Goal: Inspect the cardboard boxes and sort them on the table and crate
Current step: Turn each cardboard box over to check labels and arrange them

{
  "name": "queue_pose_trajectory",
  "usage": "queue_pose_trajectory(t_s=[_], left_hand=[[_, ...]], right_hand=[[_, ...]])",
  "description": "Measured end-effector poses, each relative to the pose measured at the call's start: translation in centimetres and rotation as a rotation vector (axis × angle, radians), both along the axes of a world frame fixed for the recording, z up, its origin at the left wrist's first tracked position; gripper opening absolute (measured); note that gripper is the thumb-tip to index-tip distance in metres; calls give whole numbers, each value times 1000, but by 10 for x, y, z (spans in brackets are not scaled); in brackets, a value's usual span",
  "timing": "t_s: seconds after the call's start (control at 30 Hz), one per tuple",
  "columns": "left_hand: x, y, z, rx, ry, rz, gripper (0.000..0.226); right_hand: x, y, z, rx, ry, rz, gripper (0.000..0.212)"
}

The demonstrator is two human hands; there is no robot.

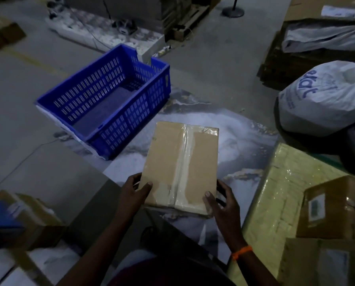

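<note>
The 2 hands are apart, each clamped on a near corner of the taped cardboard box. The left hand and the right hand both lay a thumb on top. The box sits over the near part of the marble-patterned table. Its long axis points away from the person, and 1 strip of clear tape runs along it. The blue plastic crate stands on the table, beyond and to the left, apart from the box.

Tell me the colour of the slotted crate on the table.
The crate is blue, with slotted walls; the head view shows it clearly.
</note>
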State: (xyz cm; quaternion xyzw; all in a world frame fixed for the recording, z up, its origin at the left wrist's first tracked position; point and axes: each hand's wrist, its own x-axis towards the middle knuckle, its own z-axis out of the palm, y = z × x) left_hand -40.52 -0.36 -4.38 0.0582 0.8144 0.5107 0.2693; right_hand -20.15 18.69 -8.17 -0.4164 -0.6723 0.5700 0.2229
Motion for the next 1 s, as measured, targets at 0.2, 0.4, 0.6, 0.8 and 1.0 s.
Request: queue_pose_trajectory(t_s=[0.2,0.4,0.6,0.8,1.0], left_hand=[[-40,30,2,-45,79,-116,49],[-76,64,8,17,77,-229,43],[-85,85,17,51,-33,-252,45],[-86,84,50,268,31,-236,44],[-98,80,63,460,-80,-111,48]], right_hand=[[-35,30,4,51,-26,-39,52],[-79,60,10,-38,-83,-3,52],[-100,74,10,-133,-67,54,59],[-96,74,49,-68,42,44,51],[-90,65,93,-153,289,-129,42]])
